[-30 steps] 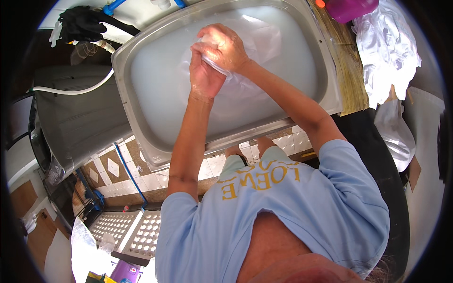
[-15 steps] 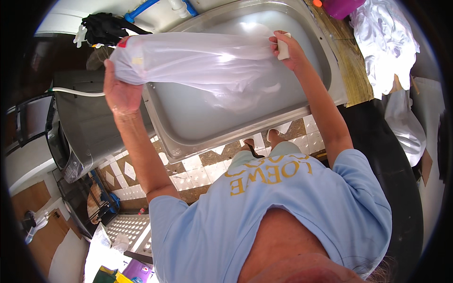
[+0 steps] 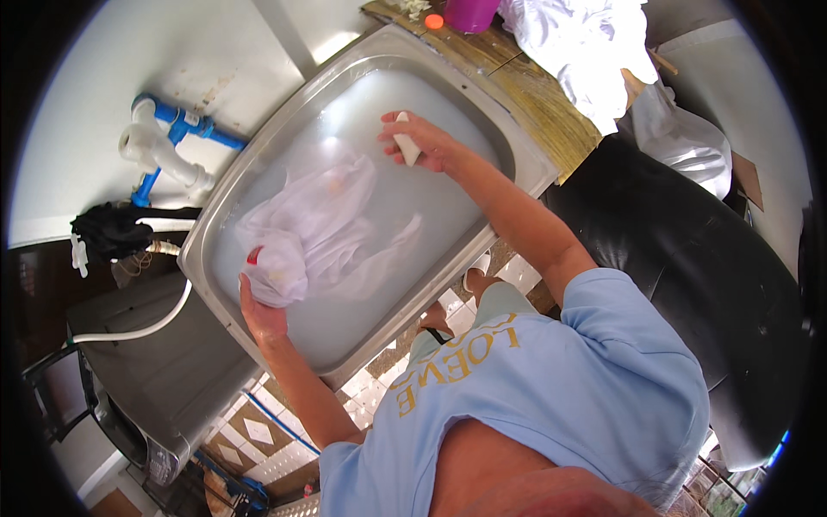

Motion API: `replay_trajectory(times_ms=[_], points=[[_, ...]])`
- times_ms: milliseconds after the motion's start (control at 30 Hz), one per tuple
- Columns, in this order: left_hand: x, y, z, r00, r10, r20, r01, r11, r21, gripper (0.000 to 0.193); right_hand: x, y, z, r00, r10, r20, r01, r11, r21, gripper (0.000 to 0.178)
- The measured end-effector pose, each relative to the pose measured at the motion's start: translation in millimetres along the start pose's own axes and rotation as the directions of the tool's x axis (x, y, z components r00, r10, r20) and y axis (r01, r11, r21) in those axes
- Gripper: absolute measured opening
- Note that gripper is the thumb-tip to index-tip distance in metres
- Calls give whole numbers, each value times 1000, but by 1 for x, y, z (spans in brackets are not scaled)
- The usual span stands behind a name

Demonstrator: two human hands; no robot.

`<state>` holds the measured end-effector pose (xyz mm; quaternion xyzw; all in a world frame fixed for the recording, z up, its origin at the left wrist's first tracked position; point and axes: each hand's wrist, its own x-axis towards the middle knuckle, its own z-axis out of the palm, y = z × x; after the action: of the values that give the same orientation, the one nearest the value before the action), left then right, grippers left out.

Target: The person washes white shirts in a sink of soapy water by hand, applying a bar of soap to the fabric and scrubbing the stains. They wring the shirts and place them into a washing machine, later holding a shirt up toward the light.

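A white wet garment (image 3: 314, 211) with a small red patch lies bunched in the cloudy water of a steel basin (image 3: 527, 164), partly sunk. At its near left end my left hand (image 3: 261, 312) grips the bundled cloth; some of the fingers are hidden behind it. Over the far right part of the water, my right hand (image 3: 428, 145) is closed around an off-white bar of soap (image 3: 405, 145), apart from the garment.
Right of the basin, a wooden board (image 3: 551, 116) bears a purple container (image 3: 470, 12), an orange cap (image 3: 433, 21) and white cloths (image 3: 581, 52). Blue and white pipes (image 3: 177, 133) run along the wall at left. A dark grey appliance (image 3: 164, 362) stands left of the basin.
The garment, stretched between both hands above the basin before, has dropped into the water. My right hand has let go of its far end and keeps the soap. The view has turned.
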<state>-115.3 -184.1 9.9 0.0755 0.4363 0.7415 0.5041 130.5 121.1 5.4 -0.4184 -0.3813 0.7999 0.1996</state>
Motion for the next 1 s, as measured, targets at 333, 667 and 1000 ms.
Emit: replay_trajectory(times_ms=[333,667,1000], points=[[-39,15,35,850,454,-268,129,314,941,37,0,-102,-78,624,-657,423,557,-5,-830,32],[16,-60,178,898,433,78,-224,296,929,26,-40,-145,-151,315,-733,603,692,-258,-674,33],[57,-134,299,925,235,299,-372,403,836,20,-82,-233,-262,637,-758,141,325,99,-941,24]])
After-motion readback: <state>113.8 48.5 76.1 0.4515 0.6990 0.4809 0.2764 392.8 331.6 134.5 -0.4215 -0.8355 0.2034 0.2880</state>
